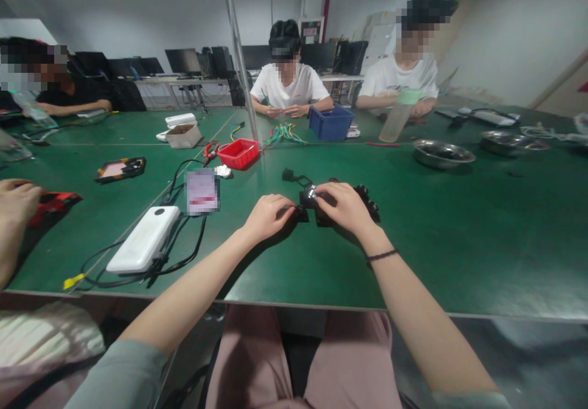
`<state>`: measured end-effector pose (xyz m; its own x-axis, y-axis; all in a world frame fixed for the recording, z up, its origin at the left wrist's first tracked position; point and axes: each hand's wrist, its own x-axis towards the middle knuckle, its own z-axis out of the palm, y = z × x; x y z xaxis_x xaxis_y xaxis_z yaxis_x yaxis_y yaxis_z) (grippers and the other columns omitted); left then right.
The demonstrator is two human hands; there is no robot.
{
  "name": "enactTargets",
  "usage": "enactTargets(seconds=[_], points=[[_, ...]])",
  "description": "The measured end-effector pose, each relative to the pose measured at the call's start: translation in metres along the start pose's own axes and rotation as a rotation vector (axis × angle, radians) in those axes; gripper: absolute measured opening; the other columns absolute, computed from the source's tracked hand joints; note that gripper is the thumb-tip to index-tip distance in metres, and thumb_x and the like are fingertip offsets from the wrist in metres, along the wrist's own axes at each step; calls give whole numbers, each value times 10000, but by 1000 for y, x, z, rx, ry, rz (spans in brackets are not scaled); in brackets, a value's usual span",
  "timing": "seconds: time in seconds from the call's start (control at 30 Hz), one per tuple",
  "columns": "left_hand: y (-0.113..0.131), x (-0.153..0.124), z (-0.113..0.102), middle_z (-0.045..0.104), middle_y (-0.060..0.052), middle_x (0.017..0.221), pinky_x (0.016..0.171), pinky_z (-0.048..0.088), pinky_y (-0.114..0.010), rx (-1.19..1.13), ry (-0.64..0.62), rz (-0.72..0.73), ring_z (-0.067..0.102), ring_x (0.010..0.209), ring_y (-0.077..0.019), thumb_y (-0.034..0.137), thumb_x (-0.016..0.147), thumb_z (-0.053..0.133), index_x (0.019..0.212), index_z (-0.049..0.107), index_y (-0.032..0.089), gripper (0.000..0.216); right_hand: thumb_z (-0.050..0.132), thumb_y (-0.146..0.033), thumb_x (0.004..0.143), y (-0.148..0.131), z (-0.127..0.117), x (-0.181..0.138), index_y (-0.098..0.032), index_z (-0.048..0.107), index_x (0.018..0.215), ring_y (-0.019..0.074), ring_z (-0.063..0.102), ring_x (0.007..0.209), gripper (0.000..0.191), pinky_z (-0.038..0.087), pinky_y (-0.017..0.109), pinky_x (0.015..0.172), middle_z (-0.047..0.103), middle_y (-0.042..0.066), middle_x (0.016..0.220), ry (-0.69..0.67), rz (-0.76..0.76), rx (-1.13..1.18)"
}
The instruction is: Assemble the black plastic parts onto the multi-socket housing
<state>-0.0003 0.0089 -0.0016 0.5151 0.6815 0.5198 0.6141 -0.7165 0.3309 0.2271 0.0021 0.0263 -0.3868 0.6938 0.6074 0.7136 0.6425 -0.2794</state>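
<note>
Head view: the left hand is curled, its fingertips pinched on one end of a small black part. The right hand is closed over the part's other end, by a shiny metal bit. The part sits between the two hands on the green surface, nearer the person than the red tray. One heap of black pieces touches the right hand. One blue bin stands right of the red tray, and one white power bank lies left of the tray and nearer the person.

Red tray, white power bank
</note>
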Motion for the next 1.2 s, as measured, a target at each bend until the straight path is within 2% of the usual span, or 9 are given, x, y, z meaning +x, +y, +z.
enactTargets(seconds=[0.97, 1.2], points=[[-2, 0, 2, 727, -70, 938, 828, 488, -358, -8, -14, 4, 664, 880, -196, 266, 928, 521, 908, 673, 190, 171, 547, -221, 894, 1, -1, 1, -224, 653, 912, 245, 677, 965, 107, 462, 406, 871, 747, 68, 1011, -31, -24, -4], [-2, -1, 1, 727, -73, 959, 826, 483, -368, 26, -18, -14, 661, 886, -213, 281, 928, 524, 981, 660, 183, 176, 550, -214, 892, 1, 0, 0, -212, 652, 917, 243, 677, 968, 106, 461, 402, 872, 746, 75, 1012, -26, -29, -4]])
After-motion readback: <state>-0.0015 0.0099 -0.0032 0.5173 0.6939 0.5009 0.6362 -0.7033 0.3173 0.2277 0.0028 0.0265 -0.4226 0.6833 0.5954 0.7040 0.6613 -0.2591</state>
